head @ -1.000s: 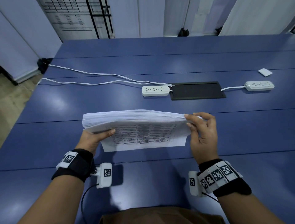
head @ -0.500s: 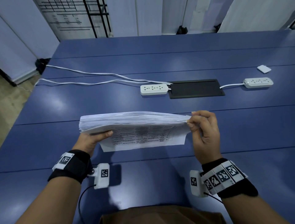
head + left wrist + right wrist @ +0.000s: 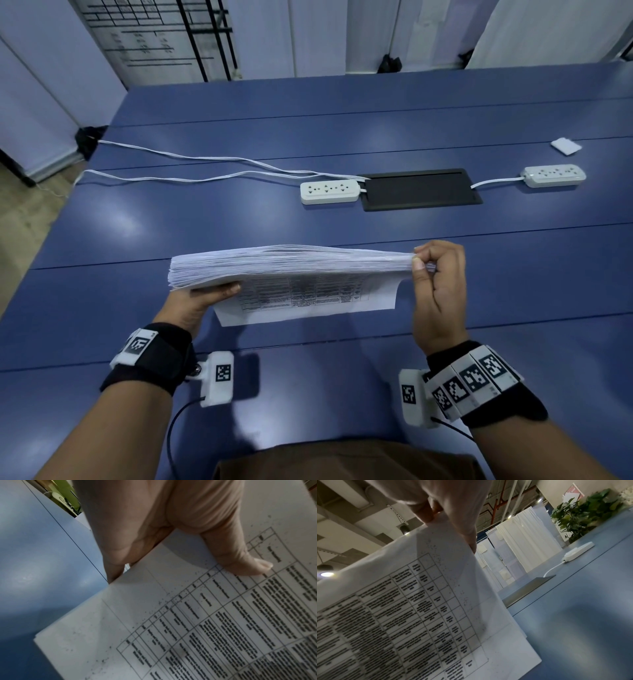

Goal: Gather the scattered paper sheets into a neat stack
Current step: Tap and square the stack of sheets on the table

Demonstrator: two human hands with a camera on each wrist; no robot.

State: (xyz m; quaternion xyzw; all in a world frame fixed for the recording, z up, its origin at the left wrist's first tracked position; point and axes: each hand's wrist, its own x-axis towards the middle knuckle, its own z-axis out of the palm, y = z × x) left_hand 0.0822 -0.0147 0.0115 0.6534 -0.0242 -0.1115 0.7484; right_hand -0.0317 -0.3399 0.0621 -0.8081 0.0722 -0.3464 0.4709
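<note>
The right hand (image 3: 438,291) now pinches the stack's (image 3: 291,263) right end with curled fingers; a second ago they lay looser along it. The left hand (image 3: 202,301) grips the left end, thumb on the printed sheet. The stack stands on edge on the table (image 3: 342,222), nearly even. Its bottom edge and far side are hidden.

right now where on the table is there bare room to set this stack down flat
Bare blue table lies under the paper stack, between left hand and right hand. Crowded farther off: left power strip, black panel, cables, right power strip.
</note>
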